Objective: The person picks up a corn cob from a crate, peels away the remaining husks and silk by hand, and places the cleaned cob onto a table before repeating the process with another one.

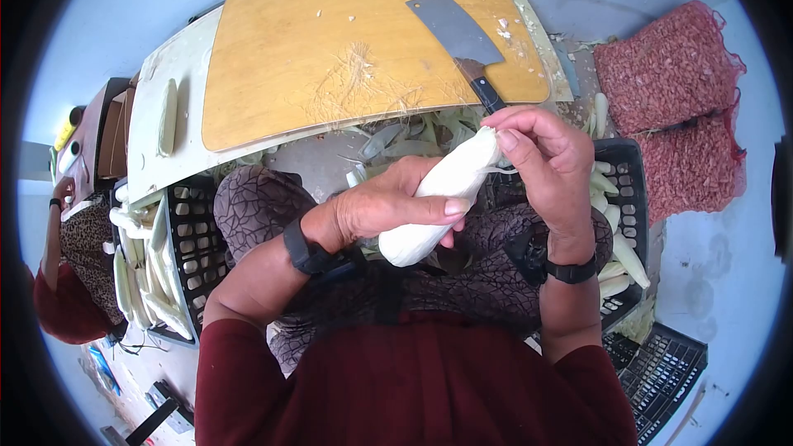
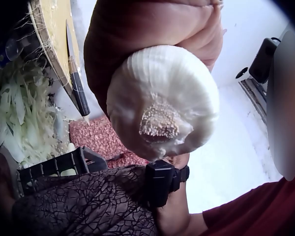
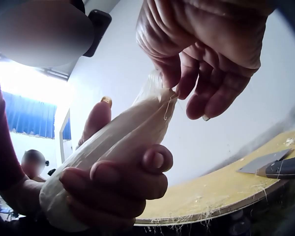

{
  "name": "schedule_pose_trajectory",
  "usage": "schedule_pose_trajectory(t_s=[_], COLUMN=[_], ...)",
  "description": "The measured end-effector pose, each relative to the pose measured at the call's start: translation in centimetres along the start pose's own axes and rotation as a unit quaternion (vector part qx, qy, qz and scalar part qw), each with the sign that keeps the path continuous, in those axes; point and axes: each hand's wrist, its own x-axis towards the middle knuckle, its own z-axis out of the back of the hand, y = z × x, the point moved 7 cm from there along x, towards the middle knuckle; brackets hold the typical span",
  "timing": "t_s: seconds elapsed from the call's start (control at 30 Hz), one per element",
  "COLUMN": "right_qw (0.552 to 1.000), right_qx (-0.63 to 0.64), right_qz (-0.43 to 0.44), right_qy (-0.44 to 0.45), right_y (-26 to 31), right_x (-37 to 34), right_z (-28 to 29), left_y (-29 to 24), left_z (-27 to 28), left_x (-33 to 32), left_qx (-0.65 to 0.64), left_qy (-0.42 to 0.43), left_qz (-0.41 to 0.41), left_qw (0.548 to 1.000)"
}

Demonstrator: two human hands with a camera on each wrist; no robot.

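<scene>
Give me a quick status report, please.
Left hand grips white vegetable. Right hand pinches its narrow tip. Cleaver on yellow board; nothing visibly in the way.

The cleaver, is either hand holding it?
No, the cleaver lies on the yellow board, while the left hand grips the pale vegetable and the right hand pinches its narrow end.

Two red mesh sacks [image 1: 667,70] and, far left, probably a cardboard box [image 1: 115,139]

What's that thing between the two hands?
A pale vegetable, as the head view shows: the left hand grips its body and the right hand pinches its narrow end.
</scene>
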Motion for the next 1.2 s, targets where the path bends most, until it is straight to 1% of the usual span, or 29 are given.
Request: schedule_pose_trajectory(t_s=[0.17, 0.23, 0.27, 0.37, 0.43, 0.47, 0.53, 0.57, 0.63, 0.67, 0.73, 0.77, 0.83, 0.9, 0.97, 1.03, 1.1, 1.17, 1.2], right_qw=[1.000, 0.998, 0.998, 0.999, 0.997, 0.997, 0.992, 0.992, 0.990, 0.990, 0.993, 0.993, 0.997, 0.998, 0.999, 0.999, 0.998, 0.996, 0.996], right_qx=[0.005, -0.033, -0.033, -0.023, -0.019, -0.019, -0.041, -0.041, 0.014, 0.013, 0.084, 0.085, 0.065, 0.053, -0.019, -0.031, -0.043, -0.050, -0.050], right_qz=[0.023, 0.054, 0.054, 0.044, 0.019, 0.019, 0.003, 0.003, -0.025, -0.025, -0.029, -0.028, -0.030, -0.015, 0.012, 0.027, 0.041, 0.076, 0.076], right_qy=[-0.008, -0.018, -0.018, -0.024, -0.072, -0.072, -0.117, -0.116, -0.135, -0.135, -0.080, -0.080, -0.020, -0.019, 0.025, 0.015, 0.005, 0.000, 0.000], right_y=[-0.1, 0.2, 0.3, 0.4, 0.2, 0.3, 0.3, 0.3, -0.2, 0.0, 0.3, 0.3, 0.2, 0.1, 0.5, 0.7, 0.7, 1.0, 1.0], right_x=[0.0, 0.0, 0.0, -0.1, -0.2, -0.1, -0.1, -0.1, -0.1, 0.0, 0.2, 0.1, -0.2, -0.2, -0.2, -0.2, -0.3, -0.3, -0.3], right_z=[0.0, 0.4, 0.4, 0.7, 1.5, 1.7, 2.8, 2.8, 3.1, 3.0, 1.8, 1.7, 0.6, 0.7, 0.5, 0.3, 0.2, 0.2, 0.2], left_y=[0.1, 0.3, 0.3, 0.3, 0.2, 0.2, 0.1, 0.1, 0.1, 0.0, 0.1, 0.1, 0.2, 0.3, 0.3, 0.4, 0.3, 0.3, 0.4], left_z=[0.1, 0.1, 0.1, 0.0, -0.1, -0.1, -0.1, -0.1, -0.1, -0.1, 0.1, 0.1, 0.2, 0.3, 0.4, 0.4, 0.4, 0.3, 0.4], left_x=[0.0, 0.0, 0.0, 0.1, 0.1, 0.1, 0.1, 0.1, 0.1, 0.0, -0.2, -0.2, -0.2, -0.2, -0.2, -0.3, -0.3, -0.3, -0.2], left_qx=[0.004, 0.019, 0.019, 0.022, 0.028, 0.028, 0.030, 0.030, 0.031, 0.031, 0.015, 0.015, -0.003, -0.002, -0.002, -0.034, -0.041, -0.048, -0.043], left_qy=[-0.002, -0.004, -0.004, -0.003, -0.005, -0.005, 0.002, 0.001, -0.001, -0.001, -0.011, -0.012, -0.010, -0.008, -0.006, -0.001, 0.004, 0.008, 0.008], left_qz=[0.004, 0.007, 0.007, 0.007, 0.003, 0.003, 0.000, 0.000, -0.008, -0.008, 0.003, 0.002, 0.005, 0.003, 0.001, 0.003, 0.005, 0.006, 0.007], left_qw=[1.000, 1.000, 1.000, 1.000, 1.000, 1.000, 1.000, 1.000, 0.999, 0.999, 1.000, 1.000, 1.000, 1.000, 1.000, 0.999, 0.999, 0.999, 0.999])
